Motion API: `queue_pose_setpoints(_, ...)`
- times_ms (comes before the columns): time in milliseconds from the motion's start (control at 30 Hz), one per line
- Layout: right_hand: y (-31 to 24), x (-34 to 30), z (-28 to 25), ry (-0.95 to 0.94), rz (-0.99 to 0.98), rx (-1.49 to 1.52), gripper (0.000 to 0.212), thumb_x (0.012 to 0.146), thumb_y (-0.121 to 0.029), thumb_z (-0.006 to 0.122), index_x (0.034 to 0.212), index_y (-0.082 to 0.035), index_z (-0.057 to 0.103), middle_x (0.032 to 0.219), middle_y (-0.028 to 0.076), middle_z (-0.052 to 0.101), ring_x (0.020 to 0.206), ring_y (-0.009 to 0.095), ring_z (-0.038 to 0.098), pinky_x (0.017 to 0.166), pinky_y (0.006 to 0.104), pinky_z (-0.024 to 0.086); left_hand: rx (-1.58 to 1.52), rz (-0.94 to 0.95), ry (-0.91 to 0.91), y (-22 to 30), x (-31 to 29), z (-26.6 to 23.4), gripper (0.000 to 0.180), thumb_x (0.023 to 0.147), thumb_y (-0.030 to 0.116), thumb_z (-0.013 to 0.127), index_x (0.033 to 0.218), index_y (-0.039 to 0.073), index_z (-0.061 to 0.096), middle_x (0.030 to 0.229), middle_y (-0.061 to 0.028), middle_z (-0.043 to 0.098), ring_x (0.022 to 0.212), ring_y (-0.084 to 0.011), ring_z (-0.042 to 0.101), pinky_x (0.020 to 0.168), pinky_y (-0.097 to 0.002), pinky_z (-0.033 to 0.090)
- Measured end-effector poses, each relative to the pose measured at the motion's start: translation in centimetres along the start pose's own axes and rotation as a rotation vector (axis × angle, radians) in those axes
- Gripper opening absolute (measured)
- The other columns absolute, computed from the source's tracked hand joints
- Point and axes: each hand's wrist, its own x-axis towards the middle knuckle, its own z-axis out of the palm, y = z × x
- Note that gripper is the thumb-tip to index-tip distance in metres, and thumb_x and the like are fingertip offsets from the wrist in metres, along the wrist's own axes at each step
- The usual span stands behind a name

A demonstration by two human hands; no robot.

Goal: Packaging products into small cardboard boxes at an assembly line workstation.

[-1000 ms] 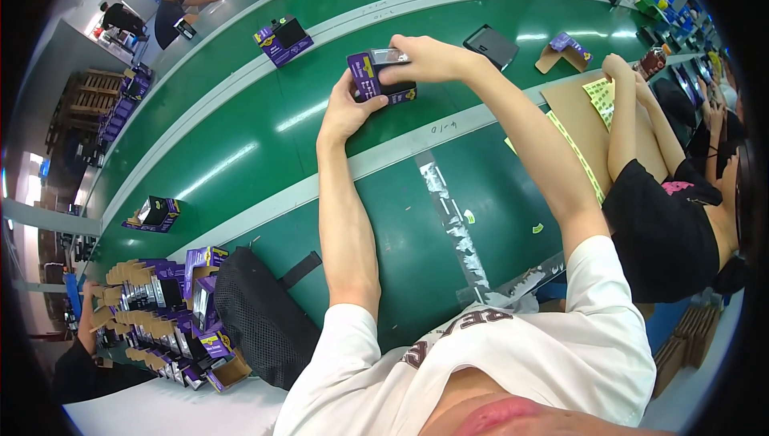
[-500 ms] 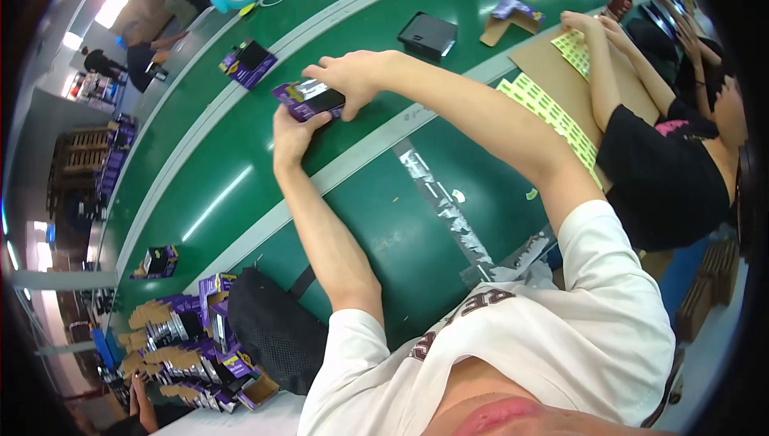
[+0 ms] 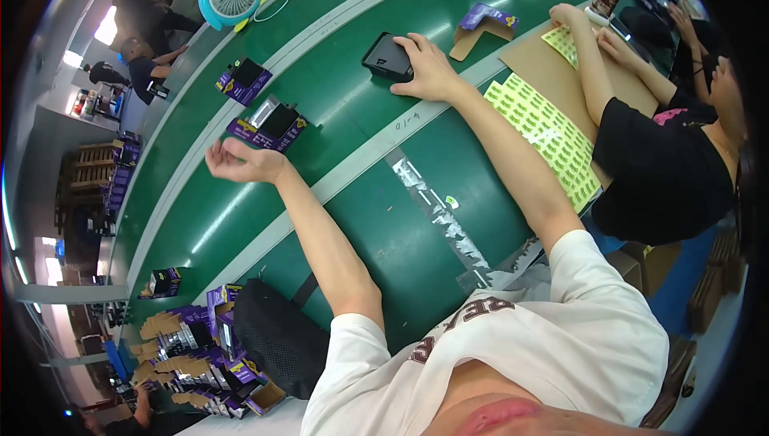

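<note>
My right hand (image 3: 424,71) is at the black box (image 3: 386,58), which lies flat on the green bench (image 3: 344,99). Thumb and fingers spread wide around its right end, one at the near edge, the others at the far, probably because that spans it from both sides; I cannot tell whether they grip. My left hand (image 3: 247,162) hangs just beside the purple carton (image 3: 263,136), fingers loosely curled, holding nothing. The carton has a black unit and a silvery part uppermost, perhaps so both sit within easy reach. Between carton and box runs bare green surface, room to slide sideways. The white rail (image 3: 360,157) bounds my side. Right of the box, an open carton (image 3: 495,18) and yellow label sheets (image 3: 545,131) narrow the space.
</note>
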Motion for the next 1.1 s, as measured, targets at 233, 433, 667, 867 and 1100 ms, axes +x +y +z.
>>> queue_pose_setpoints(233,-1.3,-0.2,-0.1,-0.053,0.031,0.512,0.056,0.077,-0.025,0.073,0.126,-0.004,0.055,0.111,0.012,0.061,0.094,0.025,0.059,0.087,0.0342,0.049,0.27,0.376,0.03,6.4,-1.9,2.8,0.047,0.085,0.018,0.062,0.127,0.001,0.051,0.117,-0.0141,0.058,0.106,-0.0305,0.05,0.104,-0.0407,0.032)
queue_pose_setpoints(433,-3.4,-0.6,-0.2,-0.289,0.394,1.679,0.038,0.088,-0.037,0.063,0.111,-0.006,0.063,0.088,0.003,0.061,0.075,0.011,0.056,0.063,0.0222,0.044,-0.302,-0.256,-0.985,10.3,-7.0,6.4,0.056,0.087,0.02,0.07,0.135,-0.002,0.051,0.128,-0.0187,0.057,0.114,-0.0237,0.055,0.098,-0.0383,0.043)
queue_pose_setpoints(667,-4.7,-0.5,0.8,-0.239,0.179,1.431,0.035,0.087,-0.027,0.067,0.111,-0.005,0.058,0.094,0.006,0.062,0.082,0.012,0.057,0.064,0.0259,0.047,-0.24,-0.505,-0.934,6.1,-7.1,6.1,0.054,0.093,0.022,0.066,0.139,-0.002,0.048,0.129,-0.0186,0.058,0.113,-0.0204,0.056,0.097,-0.0389,0.044)
queue_pose_setpoints(867,-5.0,0.1,0.0,-0.058,0.038,1.383,0.039,0.077,-0.006,0.075,0.109,-0.005,0.052,0.091,0.004,0.058,0.085,0.013,0.055,0.073,0.0284,0.047,-0.626,-0.782,-0.844,6.7,-7.2,6.0,0.054,0.096,0.022,0.063,0.141,-0.002,0.044,0.129,-0.0179,0.057,0.114,-0.0212,0.056,0.093,-0.0353,0.047)
queue_pose_setpoints(1100,-6.7,3.4,-8.4,0.197,-0.085,1.08,0.043,0.072,-0.004,0.079,0.102,-0.007,0.048,0.088,0.002,0.052,0.084,0.015,0.049,0.081,0.0278,0.042,0.052,-0.297,-1.115,10.0,-12.4,8.9,0.055,0.092,0.026,0.063,0.137,-0.001,0.046,0.13,-0.0188,0.057,0.113,-0.0288,0.058,0.09,-0.042,0.049)
